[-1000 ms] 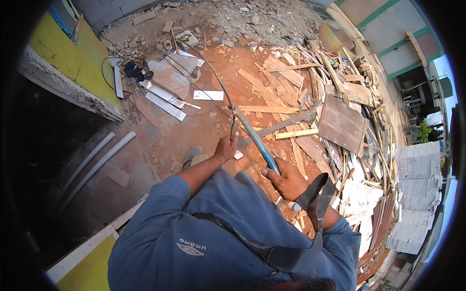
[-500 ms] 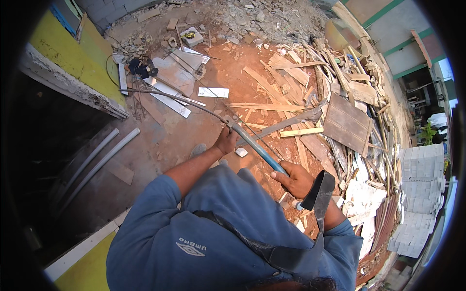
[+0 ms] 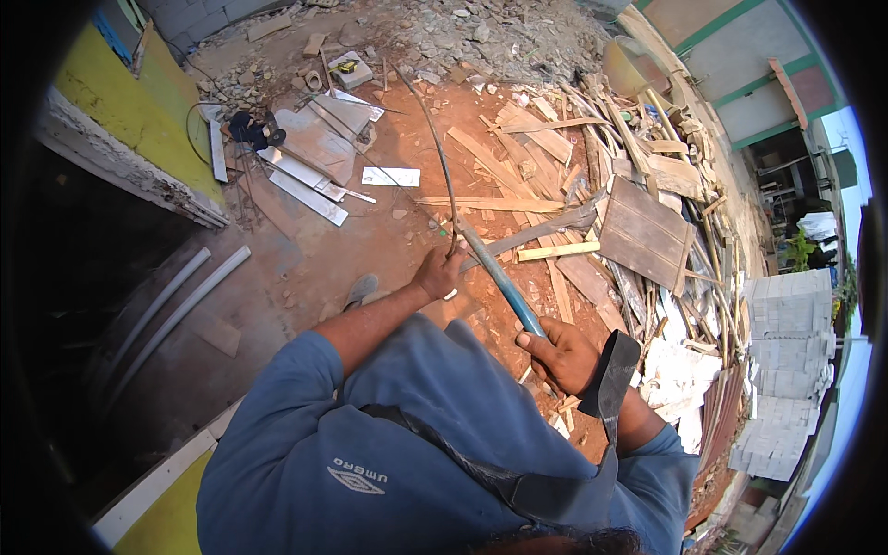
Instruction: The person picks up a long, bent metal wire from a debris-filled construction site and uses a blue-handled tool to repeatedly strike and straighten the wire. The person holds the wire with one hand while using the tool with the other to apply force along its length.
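My right hand (image 3: 564,354) is wrapped around the lower end of a blue-green metal pipe (image 3: 506,289), which slants up and to the left in front of my knees. At the pipe's upper end, my left hand (image 3: 437,275) is closed with its fingers by the near end of a thin dark metal rod (image 3: 445,166). Slightly curved, this rod runs away from me toward the rubble. Its exact join with the pipe is too small to make out. A black strap (image 3: 612,365) hangs across my right forearm.
Scrap wood (image 3: 546,157) and a brown panel (image 3: 647,231) are heaped at right, before stacked pale blocks (image 3: 786,370). An angle grinder (image 3: 254,131) lies far left by white strips (image 3: 307,196). Two pale curved pipes (image 3: 199,291) lie near the dark doorway. Rubble (image 3: 462,37) covers the back.
The rod has swung from pointing left to pointing away from me. Both hands keep hold near the same places, and the view has shifted a little.
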Demonstrator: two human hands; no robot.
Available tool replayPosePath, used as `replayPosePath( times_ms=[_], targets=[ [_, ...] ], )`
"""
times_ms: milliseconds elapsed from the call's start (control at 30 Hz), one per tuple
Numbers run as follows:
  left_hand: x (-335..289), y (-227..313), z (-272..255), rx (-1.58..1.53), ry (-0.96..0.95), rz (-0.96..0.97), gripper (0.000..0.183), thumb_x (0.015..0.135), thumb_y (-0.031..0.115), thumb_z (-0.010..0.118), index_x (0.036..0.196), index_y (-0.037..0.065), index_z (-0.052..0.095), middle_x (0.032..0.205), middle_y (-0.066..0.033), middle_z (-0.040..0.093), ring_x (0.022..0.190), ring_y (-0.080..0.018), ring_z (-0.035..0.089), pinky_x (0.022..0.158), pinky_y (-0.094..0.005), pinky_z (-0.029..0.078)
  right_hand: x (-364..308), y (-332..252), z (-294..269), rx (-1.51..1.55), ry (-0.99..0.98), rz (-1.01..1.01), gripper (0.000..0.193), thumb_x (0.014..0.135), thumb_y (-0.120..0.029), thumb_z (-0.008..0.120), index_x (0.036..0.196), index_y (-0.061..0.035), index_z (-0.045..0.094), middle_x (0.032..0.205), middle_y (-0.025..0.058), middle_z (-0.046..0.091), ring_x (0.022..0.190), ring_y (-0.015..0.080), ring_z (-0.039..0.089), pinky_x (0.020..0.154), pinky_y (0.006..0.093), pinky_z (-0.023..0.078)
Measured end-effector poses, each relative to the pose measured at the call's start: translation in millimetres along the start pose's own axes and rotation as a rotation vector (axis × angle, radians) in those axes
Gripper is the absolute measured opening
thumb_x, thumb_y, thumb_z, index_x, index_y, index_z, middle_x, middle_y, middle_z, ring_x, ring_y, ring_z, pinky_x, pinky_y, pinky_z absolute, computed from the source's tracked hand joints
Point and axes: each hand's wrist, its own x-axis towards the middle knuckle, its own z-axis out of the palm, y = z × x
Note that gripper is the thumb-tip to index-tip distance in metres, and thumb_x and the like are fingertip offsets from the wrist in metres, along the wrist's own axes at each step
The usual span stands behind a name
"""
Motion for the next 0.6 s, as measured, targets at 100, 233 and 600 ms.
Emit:
replayPosePath(
  times_ms=[100,233,600],
  targets=[
    [-1,3,3,-0.028,0.031,0.026,0.062,0.109,0.049,0.046,0.07,0.0,0.049,0.056,-0.0127,0.042,0.055,-0.0225,0.045,0.057,-0.0473,0.036,-5,-11,5,-0.055,0.021,-0.006,0.036,0.106,-0.035,0.065,0.092,-0.0018,0.062,0.064,0.0019,0.057,0.057,0.0118,0.054,0.055,0.0325,0.044],
    [3,-2,6,-0.005,0.035,0.013,0.065,0.108,0.05,0.047,0.067,0.0,0.048,0.054,-0.0132,0.041,0.054,-0.0225,0.045,0.056,-0.0477,0.036,2,15,18,-0.178,0.12,-0.114,0.03,0.106,-0.032,0.066,0.101,-0.0026,0.064,0.066,-0.0007,0.056,0.057,0.0096,0.052,0.053,0.0309,0.042],
    [3,9,-1,-0.196,-0.015,-0.174,0.066,0.105,0.05,0.053,0.062,0.002,0.045,0.054,-0.0031,0.043,0.055,-0.0149,0.046,0.053,-0.0441,0.037,8,23,26,-0.362,0.19,-0.192,0.033,0.109,-0.033,0.062,0.095,-0.0032,0.061,0.062,0.0028,0.052,0.058,0.0131,0.053,0.054,0.0361,0.044]
  ],
)
